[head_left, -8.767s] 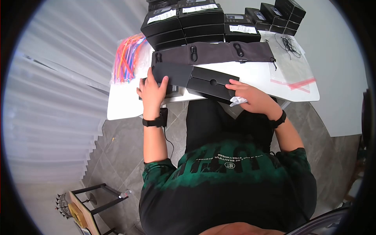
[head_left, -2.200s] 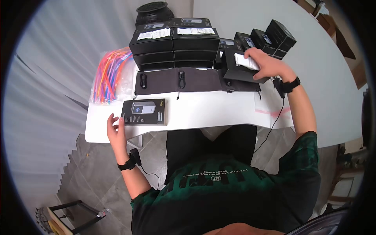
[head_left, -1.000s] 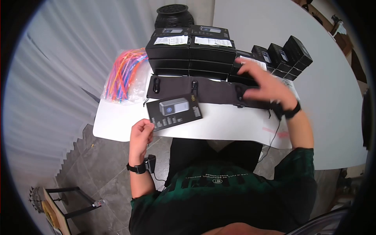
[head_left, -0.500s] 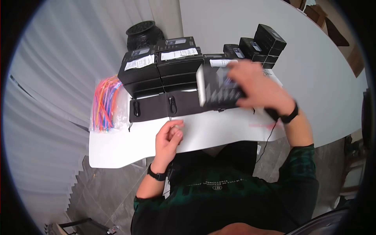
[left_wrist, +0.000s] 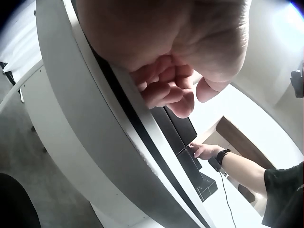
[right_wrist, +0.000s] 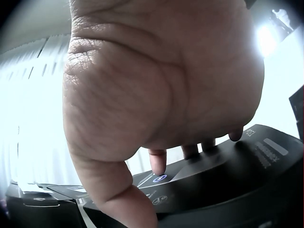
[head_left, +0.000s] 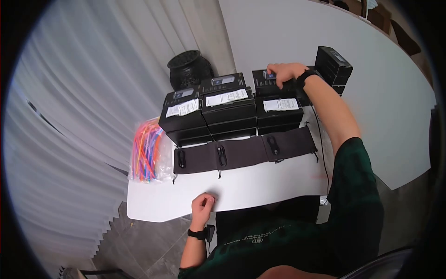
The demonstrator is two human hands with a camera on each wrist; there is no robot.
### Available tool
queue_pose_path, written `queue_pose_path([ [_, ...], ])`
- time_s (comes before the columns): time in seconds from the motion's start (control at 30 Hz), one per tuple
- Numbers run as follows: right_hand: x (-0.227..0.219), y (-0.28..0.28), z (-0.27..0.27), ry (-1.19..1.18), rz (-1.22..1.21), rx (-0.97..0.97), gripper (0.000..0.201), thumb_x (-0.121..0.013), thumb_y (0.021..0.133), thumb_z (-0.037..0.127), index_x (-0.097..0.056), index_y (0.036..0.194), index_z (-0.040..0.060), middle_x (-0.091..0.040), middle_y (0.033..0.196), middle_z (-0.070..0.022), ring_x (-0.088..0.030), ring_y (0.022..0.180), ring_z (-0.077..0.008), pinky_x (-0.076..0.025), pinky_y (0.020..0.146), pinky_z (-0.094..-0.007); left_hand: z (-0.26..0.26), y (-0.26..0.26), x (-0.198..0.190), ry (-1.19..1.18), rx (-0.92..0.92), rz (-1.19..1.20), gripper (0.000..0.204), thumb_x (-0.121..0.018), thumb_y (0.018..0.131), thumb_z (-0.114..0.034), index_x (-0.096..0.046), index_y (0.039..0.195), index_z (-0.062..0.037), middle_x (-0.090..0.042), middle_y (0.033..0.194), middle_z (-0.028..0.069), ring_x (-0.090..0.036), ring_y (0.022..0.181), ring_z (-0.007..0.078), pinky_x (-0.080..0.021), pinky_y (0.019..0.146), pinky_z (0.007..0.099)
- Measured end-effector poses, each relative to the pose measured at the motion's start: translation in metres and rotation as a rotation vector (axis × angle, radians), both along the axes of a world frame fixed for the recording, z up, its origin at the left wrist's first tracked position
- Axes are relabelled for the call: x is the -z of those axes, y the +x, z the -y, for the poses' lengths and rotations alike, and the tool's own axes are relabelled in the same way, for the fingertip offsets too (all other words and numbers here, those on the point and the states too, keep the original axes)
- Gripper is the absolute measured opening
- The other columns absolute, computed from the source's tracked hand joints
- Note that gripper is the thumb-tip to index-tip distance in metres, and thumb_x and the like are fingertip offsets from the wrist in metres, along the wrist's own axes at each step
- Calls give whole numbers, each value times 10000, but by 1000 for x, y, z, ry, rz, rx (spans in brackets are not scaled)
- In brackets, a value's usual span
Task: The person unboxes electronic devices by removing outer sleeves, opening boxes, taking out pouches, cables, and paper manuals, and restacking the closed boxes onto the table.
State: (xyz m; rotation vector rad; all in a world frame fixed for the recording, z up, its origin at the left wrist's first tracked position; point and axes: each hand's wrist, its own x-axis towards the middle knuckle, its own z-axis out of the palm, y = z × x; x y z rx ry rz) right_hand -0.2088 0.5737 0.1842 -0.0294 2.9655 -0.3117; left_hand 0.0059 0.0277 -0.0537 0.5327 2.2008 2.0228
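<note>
In the head view the right hand (head_left: 287, 74) rests on a black printed box (head_left: 264, 87) at the back of the table. The right wrist view has its fingertips on top of that box (right_wrist: 228, 176), with the thumb of the hand (right_wrist: 161, 85) down by the front side. The left hand (head_left: 202, 207) lies at the table's front edge, fingers loosely curled, holding nothing; the left wrist view also has this hand (left_wrist: 175, 42) without an object. Beside and in front of the right hand's box are more black boxes (head_left: 183, 122), some topped with white slips (head_left: 280, 104).
Dark fabric pouches (head_left: 241, 156) with coiled black cables (head_left: 222, 157) lie in a row before the boxes. A plastic bag of coloured strips (head_left: 147, 156) is at the left of the white table (head_left: 260, 187). A black pot (head_left: 189, 72) stands behind; a cord hangs at the right wrist.
The right hand took the printed box from the left hand's side and carried it to the back right, onto the boxes. The left hand let go of it and stays near the front edge.
</note>
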Motion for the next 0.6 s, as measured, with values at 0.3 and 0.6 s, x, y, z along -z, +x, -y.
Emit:
queue_pose_path([
  [0.3,23,-33,13,-193,347,12,871,-851,638,129,-423,1395,174,-559,1286,-164,-537,1199,-364,-466,919,-507,0,3,-3,-52,-5,-9,153,-654,992,-113,-690,890,-5,-682,814,0,-556,715,62,-447,651,230],
  [0.6,44,-13,-13,-402,-72,-17,551,-738,810,291,-537,1285,96,-614,1244,-167,-560,1174,-320,-465,950,-472,0,1,-4,19,-1,19,170,-633,998,-92,-656,870,17,-682,836,53,-599,763,115,-480,708,258],
])
